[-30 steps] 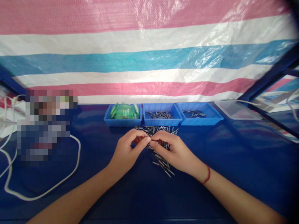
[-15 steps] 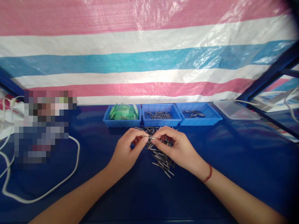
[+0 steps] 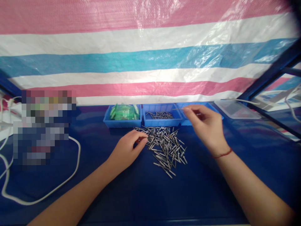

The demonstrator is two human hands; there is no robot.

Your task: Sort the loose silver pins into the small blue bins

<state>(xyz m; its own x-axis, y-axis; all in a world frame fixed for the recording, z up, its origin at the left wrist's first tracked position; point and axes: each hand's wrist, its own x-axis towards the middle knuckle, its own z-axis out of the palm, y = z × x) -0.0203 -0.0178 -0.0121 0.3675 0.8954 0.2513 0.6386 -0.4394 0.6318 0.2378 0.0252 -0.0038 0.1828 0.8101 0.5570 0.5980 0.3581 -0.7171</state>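
Blind rivets (image 3: 162, 141) in a loose heap, within easy reach

The heap lies on the blue tabletop (image 3: 131, 201), just in front of the middle bin (image 3: 162, 123), a spot that seems to suit fingers coming in from either side. The pieces cross at all angles; the few spread along the near edge look simpler to pick up singly than those deep in the tangle.

The right hand (image 3: 205, 125) is raised over the right bin (image 3: 186, 121), thumb and forefinger pressed together on one slim rivet (image 3: 178, 109). It is blurred, but it juts leftward toward the middle bin; a fingertip pinch probably fits so thin a thing, leaving much of its length free.

The left hand (image 3: 128, 147) is low at the heap's left edge, fingers curled, thumb and forefinger tips nearly meeting. Whether anything sits between them, I cannot tell.

The middle bin holds similar metal pieces (image 3: 162, 115), the left bin (image 3: 123, 123) green packets (image 3: 124, 112); the raised hand hides most of the right one's inside. Standing side by side, the three presumably keep their contents apart. A white cable (image 3: 79, 150) loops well to the left, clear of both hands.
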